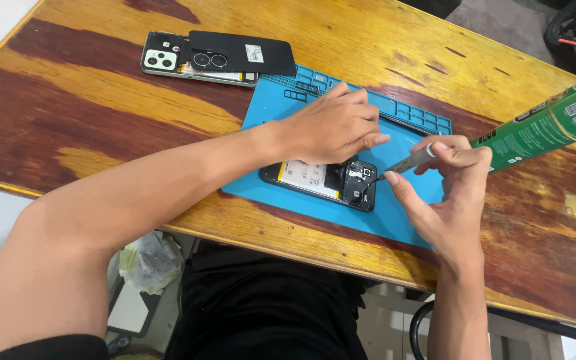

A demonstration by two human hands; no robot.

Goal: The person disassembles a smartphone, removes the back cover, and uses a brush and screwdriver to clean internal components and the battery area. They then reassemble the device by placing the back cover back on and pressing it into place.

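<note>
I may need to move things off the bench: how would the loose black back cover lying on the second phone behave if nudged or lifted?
The black back cover looks thin and flat, so probably light and somewhat flexible. It lies askew across the second phone, overhanging one side, so a nudge would likely slide it off. Its smooth surface may be slippery on the wooden table.

Matt blue mat [395,220], worn glossy wooden table [101,100]

two phones [321,181], one mat [395,213], one tube [541,130]
</note>
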